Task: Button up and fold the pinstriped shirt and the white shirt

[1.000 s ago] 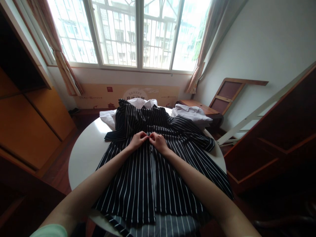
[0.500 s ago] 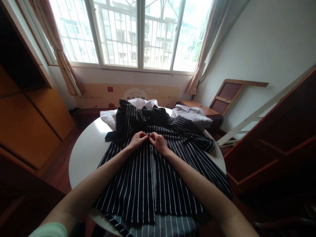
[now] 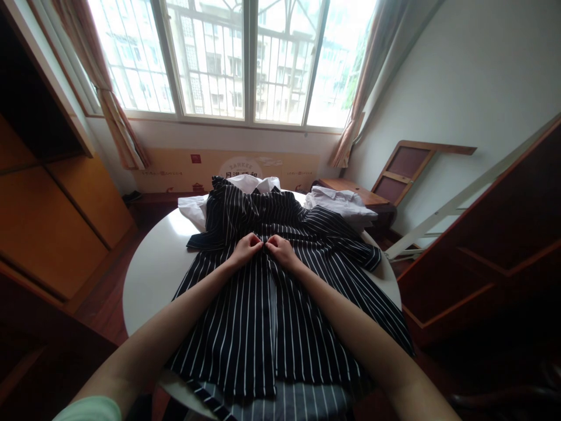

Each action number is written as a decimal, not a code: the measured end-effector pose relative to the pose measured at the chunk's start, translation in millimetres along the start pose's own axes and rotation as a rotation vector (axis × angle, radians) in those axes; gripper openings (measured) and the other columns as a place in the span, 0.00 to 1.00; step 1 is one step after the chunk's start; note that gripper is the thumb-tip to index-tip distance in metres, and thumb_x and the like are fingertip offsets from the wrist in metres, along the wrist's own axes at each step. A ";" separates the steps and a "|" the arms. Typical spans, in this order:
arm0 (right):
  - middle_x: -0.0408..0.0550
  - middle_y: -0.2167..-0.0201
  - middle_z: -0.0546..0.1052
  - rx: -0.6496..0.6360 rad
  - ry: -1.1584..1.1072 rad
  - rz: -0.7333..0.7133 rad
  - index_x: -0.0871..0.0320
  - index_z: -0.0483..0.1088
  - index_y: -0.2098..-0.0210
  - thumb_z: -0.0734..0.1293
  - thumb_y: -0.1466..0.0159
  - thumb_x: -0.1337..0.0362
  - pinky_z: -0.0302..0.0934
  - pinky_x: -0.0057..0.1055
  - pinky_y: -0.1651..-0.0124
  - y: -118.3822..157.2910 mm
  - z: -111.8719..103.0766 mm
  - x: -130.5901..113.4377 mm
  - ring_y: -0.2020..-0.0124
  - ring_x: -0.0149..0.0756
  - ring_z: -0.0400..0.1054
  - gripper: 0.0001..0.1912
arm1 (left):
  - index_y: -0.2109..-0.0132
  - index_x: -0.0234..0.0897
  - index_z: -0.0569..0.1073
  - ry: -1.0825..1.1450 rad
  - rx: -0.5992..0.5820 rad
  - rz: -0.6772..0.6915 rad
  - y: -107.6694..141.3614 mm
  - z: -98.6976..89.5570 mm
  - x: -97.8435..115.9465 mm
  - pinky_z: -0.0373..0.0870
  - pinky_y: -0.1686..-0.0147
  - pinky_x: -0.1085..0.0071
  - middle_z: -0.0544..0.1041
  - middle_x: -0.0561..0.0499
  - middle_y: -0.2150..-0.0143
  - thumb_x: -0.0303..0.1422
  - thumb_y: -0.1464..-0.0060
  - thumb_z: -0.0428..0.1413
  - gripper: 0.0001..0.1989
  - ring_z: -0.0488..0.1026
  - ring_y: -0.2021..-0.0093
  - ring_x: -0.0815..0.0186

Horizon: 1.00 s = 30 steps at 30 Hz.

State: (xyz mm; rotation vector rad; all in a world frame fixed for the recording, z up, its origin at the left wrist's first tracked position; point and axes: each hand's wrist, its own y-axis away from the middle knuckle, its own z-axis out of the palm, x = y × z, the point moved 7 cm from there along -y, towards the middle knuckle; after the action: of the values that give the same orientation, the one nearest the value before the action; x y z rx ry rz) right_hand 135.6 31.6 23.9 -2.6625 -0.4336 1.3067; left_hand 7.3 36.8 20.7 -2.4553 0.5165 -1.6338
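Note:
A black dress with white stripes [image 3: 245, 327] lies spread over a round white table [image 3: 146, 280], its skirt hanging past the near edge. At the waist, on the front opening, my left hand [image 3: 247, 248] pinches the fabric between thumb and fingers. Close beside it, my right hand [image 3: 281, 250] pinches the same spot from the other side. The fingertips of both hands nearly meet. Whatever small fastening may sit between them is too small to make out. Below the hands, the front opening runs down the skirt and shows a strip of grey inside.
Folded white clothes [image 3: 339, 202] are piled at the table's back right, and more white cloth [image 3: 193, 207] shows at the back left. A wooden side table [image 3: 350, 190] stands behind. Dark wooden panels [image 3: 482, 257] rise on the right, orange cabinets [image 3: 52, 228] on the left.
My right hand has shifted very slightly at the waist of the dress. Otherwise the hands and the dress stay in place.

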 end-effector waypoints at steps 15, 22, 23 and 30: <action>0.38 0.82 0.64 -0.125 -0.331 0.108 0.61 0.64 0.76 0.63 0.48 0.66 0.52 0.23 0.76 -6.4 4.2 7.7 0.80 0.24 0.57 0.03 | 0.73 0.37 0.65 -0.214 -0.012 0.112 7.5 2.2 22.3 0.63 0.71 0.73 0.69 0.54 0.75 0.33 0.52 0.51 0.05 0.67 0.72 0.69; 0.34 0.88 0.58 -0.266 -0.509 0.232 0.60 0.62 0.77 0.60 0.48 0.68 0.44 0.22 0.82 0.3 5.6 3.4 0.86 0.22 0.50 0.02 | 0.71 0.36 0.66 -0.196 0.043 0.144 8.4 -0.2 27.5 0.64 0.68 0.71 0.70 0.53 0.73 0.36 0.50 0.50 0.07 0.67 0.72 0.68; 0.34 0.88 0.58 -0.267 -0.521 0.236 0.60 0.62 0.77 0.60 0.48 0.67 0.44 0.22 0.82 1.2 5.3 3.3 0.87 0.23 0.50 0.02 | 0.70 0.36 0.66 -0.164 0.031 0.135 8.1 0.1 26.6 0.64 0.68 0.71 0.70 0.53 0.72 0.37 0.50 0.51 0.08 0.68 0.71 0.68; 0.33 0.88 0.59 -0.253 -0.513 0.241 0.60 0.62 0.77 0.60 0.48 0.69 0.45 0.22 0.82 2.3 3.1 2.0 0.87 0.23 0.51 0.02 | 0.65 0.36 0.66 -0.024 -0.053 0.156 5.3 5.7 15.6 0.68 0.64 0.70 0.71 0.52 0.68 0.36 0.56 0.57 0.12 0.70 0.67 0.68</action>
State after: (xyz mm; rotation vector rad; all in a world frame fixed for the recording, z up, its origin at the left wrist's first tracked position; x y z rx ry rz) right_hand 134.7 30.1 19.9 -2.6074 -0.3584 2.1548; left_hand 16.9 25.8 30.3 -2.3998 0.7370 -1.5463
